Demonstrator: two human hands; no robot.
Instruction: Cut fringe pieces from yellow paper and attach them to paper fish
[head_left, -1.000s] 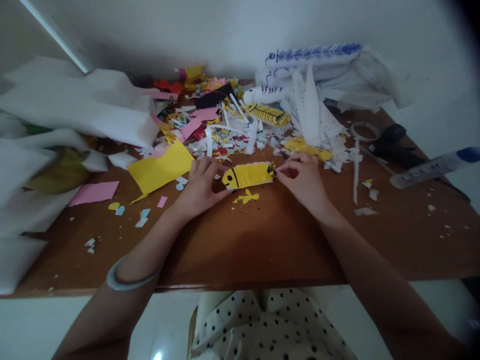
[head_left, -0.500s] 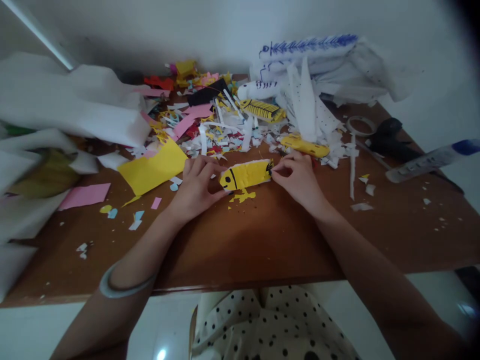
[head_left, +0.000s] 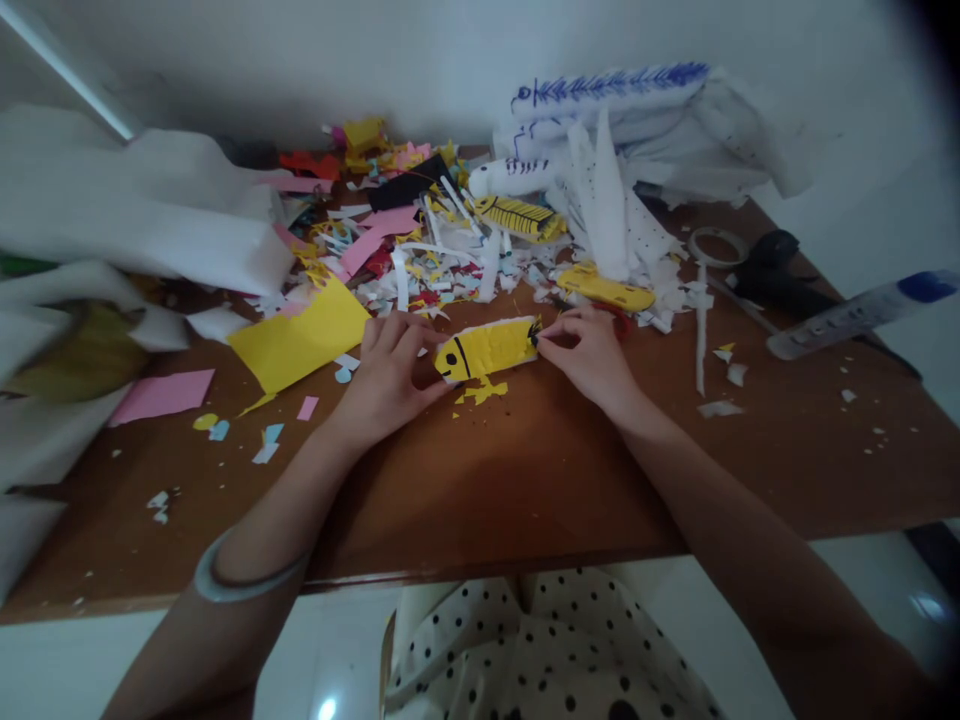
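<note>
A yellow paper fish (head_left: 493,350) with a black eye, a black band behind its head and a dark-striped tail lies at the middle of the table. My left hand (head_left: 390,368) is closed at its head, thumb below and fingers above. With thumb and forefinger, my right hand (head_left: 589,355) pinches the tail end. Torn yellow paper scraps (head_left: 484,391) lie just under the fish. To the left of my left hand is a sheet of yellow paper (head_left: 300,335). A yellow box cutter (head_left: 606,288) lies beyond my right hand.
Paper shreds (head_left: 442,272) are heaped at the back, with another striped yellow paper fish (head_left: 521,216) on them. White padded shapes (head_left: 187,230) stand at left. A tape roll (head_left: 718,247), a black tool (head_left: 795,285) and a blue-capped glue bottle (head_left: 840,322) are at right.
The view has shifted slightly, so everything sits a little further left. Both hands stay at the two ends of the fish, with hardly any movement.
</note>
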